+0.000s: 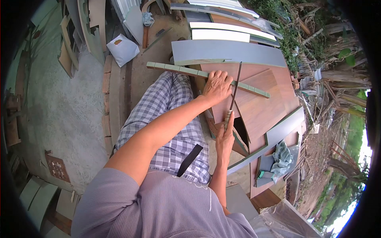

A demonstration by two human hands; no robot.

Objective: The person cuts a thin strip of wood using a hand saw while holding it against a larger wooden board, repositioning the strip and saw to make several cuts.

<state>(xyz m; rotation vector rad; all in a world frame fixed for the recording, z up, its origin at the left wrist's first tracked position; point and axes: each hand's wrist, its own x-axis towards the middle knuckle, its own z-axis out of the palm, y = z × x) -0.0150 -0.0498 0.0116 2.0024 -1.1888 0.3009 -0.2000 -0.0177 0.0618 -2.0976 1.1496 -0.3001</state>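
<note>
My left hand (217,85) is closed over a long narrow strip (178,69) with greenish segments marked off by evenly spaced cross lines. This strip slants over a brown wood-grain board (258,109), its left end reaching above my knees. In my right hand (224,137) is a long thin dark blade (236,85) with a light, wrapped-looking handle. The blade points away from me and crosses the strip just right of my left fingers. Whether its edge is toothed like a saw or rough like a file, I cannot tell.
Curved grey panels (228,51) and white panels (220,35) lie beyond the board. To the right, a crumpled grey-green cloth (281,156) rests near an angled grey panel (285,123). A white bag (123,50) stands on the left, near leaning boards (97,23).
</note>
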